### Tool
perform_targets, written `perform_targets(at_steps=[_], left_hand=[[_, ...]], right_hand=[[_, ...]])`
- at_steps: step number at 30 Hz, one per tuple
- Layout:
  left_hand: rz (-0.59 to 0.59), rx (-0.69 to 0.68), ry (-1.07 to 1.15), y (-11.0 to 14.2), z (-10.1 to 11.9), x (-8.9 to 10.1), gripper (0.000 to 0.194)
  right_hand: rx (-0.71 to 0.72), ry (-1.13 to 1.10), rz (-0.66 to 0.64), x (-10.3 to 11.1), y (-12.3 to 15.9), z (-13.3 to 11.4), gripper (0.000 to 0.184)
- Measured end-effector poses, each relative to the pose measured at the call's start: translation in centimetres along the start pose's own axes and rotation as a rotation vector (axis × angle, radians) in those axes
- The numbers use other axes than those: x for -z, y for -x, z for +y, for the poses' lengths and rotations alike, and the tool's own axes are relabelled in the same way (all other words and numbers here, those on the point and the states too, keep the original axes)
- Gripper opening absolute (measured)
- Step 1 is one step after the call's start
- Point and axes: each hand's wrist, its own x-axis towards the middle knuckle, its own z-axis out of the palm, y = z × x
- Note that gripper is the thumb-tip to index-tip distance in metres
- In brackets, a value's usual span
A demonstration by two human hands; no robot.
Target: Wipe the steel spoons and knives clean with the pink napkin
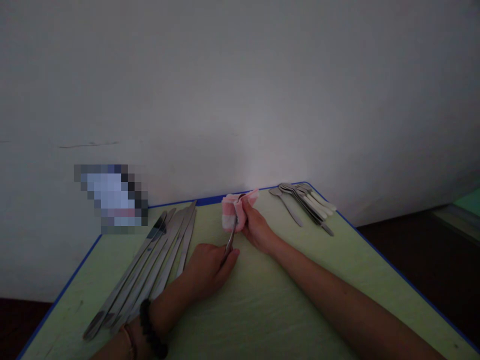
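My left hand is closed around the handle of a metal spoon, which points up and away from me. Most of the spoon's head is covered by a pink and white cloth. With its fingers folded round it, my right hand pinches this cloth against the spoon. Left of my left hand, several long metal knives lie side by side, partly hidden by my forearm. Beyond my right hand is a group of spoons, and forks with pale handles lie beside them.
The green-topped table has a blue edge and stands against a pale wall. A blurred-out object leans at the table's back left corner. Dark floor shows to the right.
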Motion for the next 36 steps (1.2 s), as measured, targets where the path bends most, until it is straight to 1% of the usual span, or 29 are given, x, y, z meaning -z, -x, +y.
perform_targets(at_steps=[4, 8, 16, 19, 24, 30, 36], left_hand=[[0.005, 0.005, 0.022, -0.03, 0.06, 0.05, 0.044], [0.011, 0.011, 0.039, 0.02, 0.07, 0.05, 0.044], [-0.015, 0.033, -0.008, -0.02, 0.1, 0.07, 0.045], [-0.023, 0.025, -0.021, -0.06, 0.06, 0.06, 0.045], [0.002, 0.022, -0.038, 0.01, 0.06, 0.03, 0.046], [-0.012, 0.02, -0.014, 0.04, 0.03, 0.02, 0.046], [0.001, 0.007, -0.005, -0.01, 0.0, -0.04, 0.045]], right_hand=[[0.007, -0.001, -0.013, 0.12, -0.16, 0.17, 0.06], [-0.007, 0.008, 0.0, 0.09, -0.14, 0.1, 0.06], [-0.001, 0.003, -0.009, 0.05, -0.12, 0.07, 0.06], [-0.005, -0.002, 0.006, 0.01, -0.05, 0.01, 0.06], [0.003, 0.0, 0.003, -0.09, 0.01, -0.04, 0.058], [-0.01, 0.005, 0.008, -0.11, 0.16, -0.16, 0.057], [-0.001, -0.005, 0.001, -0.05, 0.08, -0.06, 0.057]])
